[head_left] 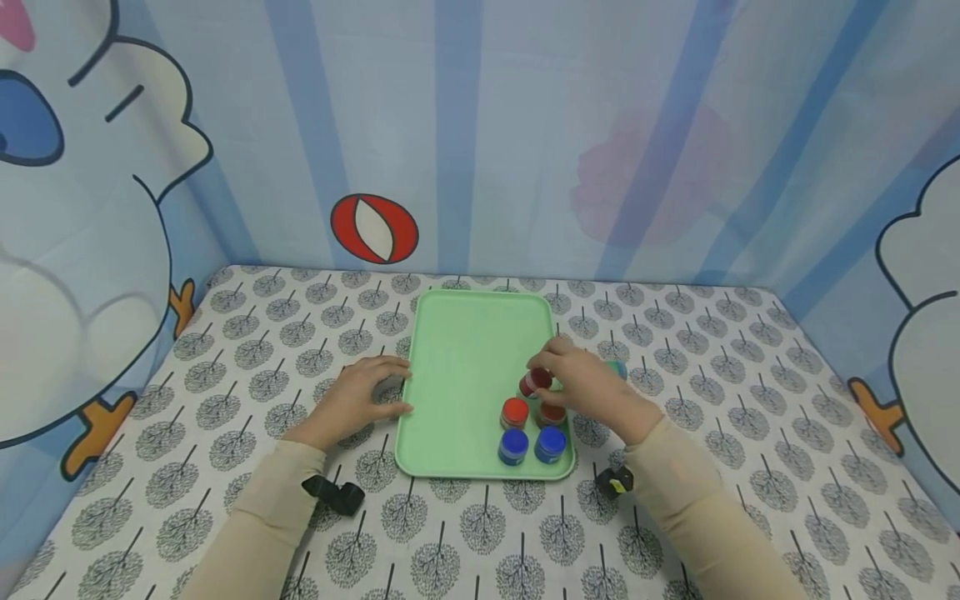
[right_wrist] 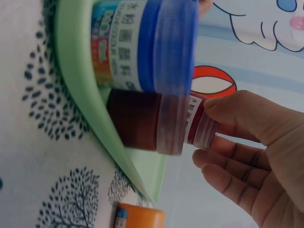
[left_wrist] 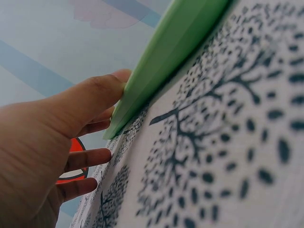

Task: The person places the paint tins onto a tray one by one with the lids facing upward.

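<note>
I have the right grip [head_left: 581,383] pinching the dark red jar [head_left: 536,382] at the tray [head_left: 457,367]'s right side, a red jar [head_left: 514,413], brown jar [head_left: 552,415] and two blue jars [head_left: 513,447] crowding it. My left grip [head_left: 351,404], loosely spread, touches the left rim; an orange jar [right_wrist: 145,218] sits outside.

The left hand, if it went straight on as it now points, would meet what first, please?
The left hand would probably meet the green tray, whose left rim it seems to touch.
</note>
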Demonstrator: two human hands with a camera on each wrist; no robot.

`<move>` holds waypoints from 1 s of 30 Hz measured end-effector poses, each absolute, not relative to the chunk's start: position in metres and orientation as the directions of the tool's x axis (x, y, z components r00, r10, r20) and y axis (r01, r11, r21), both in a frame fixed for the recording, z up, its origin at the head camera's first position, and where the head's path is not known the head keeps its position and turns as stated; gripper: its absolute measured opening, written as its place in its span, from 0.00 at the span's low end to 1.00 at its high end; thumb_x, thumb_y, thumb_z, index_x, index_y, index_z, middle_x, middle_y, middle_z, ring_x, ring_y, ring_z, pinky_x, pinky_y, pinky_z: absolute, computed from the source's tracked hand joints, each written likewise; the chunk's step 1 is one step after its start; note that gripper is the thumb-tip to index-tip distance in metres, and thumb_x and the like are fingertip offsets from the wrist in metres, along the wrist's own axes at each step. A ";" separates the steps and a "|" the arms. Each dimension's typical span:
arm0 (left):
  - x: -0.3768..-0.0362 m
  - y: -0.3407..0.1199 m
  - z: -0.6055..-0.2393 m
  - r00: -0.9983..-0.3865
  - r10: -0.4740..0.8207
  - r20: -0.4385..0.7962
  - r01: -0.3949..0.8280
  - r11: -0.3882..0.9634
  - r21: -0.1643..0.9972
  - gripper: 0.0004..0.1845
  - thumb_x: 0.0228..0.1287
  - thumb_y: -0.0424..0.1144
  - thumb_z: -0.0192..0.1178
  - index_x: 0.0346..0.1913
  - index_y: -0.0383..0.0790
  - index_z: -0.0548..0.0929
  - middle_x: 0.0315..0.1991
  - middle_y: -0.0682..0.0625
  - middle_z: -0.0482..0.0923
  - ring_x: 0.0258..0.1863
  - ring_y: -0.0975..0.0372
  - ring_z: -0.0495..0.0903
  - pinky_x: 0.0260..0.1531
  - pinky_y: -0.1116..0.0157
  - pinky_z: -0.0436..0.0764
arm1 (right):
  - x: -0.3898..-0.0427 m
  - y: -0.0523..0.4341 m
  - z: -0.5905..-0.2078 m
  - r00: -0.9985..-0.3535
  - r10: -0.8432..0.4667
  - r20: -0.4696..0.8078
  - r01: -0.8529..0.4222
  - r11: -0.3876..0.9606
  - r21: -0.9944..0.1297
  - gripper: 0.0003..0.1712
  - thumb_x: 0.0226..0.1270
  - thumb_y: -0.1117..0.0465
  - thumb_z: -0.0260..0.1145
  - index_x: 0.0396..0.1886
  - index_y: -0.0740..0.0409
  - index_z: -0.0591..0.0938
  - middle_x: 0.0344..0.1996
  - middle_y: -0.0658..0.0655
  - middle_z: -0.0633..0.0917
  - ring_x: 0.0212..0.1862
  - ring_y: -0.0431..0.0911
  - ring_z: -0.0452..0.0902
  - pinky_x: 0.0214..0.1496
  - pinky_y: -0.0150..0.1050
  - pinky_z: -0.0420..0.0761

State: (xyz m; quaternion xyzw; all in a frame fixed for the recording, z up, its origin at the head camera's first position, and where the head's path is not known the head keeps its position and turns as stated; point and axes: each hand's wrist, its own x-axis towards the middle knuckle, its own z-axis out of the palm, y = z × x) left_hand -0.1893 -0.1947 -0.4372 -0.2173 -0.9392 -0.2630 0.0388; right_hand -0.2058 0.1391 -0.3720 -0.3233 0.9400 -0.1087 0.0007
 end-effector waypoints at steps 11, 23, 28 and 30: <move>-0.190 -0.195 -0.437 -0.899 0.393 0.194 0.436 0.767 0.470 0.28 0.53 0.48 0.71 0.56 0.40 0.80 0.63 0.45 0.75 0.65 0.47 0.70 0.68 0.43 0.66 | -0.208 0.128 -0.374 -0.777 -0.630 0.008 -0.616 0.758 -0.214 0.21 0.60 0.61 0.70 0.53 0.59 0.81 0.43 0.54 0.79 0.41 0.43 0.77 0.47 0.37 0.84; -0.189 -0.193 -0.436 -0.901 0.390 0.192 0.433 0.771 0.467 0.28 0.53 0.48 0.71 0.56 0.40 0.80 0.63 0.45 0.75 0.65 0.48 0.71 0.68 0.44 0.67 | -0.210 0.123 -0.379 -0.779 -0.627 -0.025 -0.610 0.766 -0.204 0.22 0.61 0.58 0.70 0.56 0.55 0.80 0.46 0.51 0.78 0.44 0.42 0.78 0.46 0.34 0.84; -0.188 -0.194 -0.435 -0.902 0.388 0.191 0.431 0.769 0.472 0.28 0.53 0.48 0.71 0.56 0.39 0.80 0.62 0.44 0.75 0.65 0.47 0.71 0.68 0.44 0.66 | -0.210 0.121 -0.379 -0.763 -0.646 -0.025 -0.631 0.752 -0.194 0.22 0.61 0.59 0.70 0.56 0.56 0.80 0.47 0.52 0.79 0.47 0.44 0.80 0.49 0.36 0.84; -0.188 -0.194 -0.435 -0.903 0.386 0.191 0.429 0.768 0.476 0.28 0.53 0.48 0.71 0.56 0.40 0.80 0.62 0.45 0.75 0.65 0.47 0.71 0.68 0.44 0.67 | -0.210 0.120 -0.379 -0.755 -0.656 -0.022 -0.642 0.745 -0.183 0.22 0.61 0.59 0.70 0.55 0.57 0.80 0.47 0.52 0.79 0.47 0.44 0.80 0.50 0.37 0.84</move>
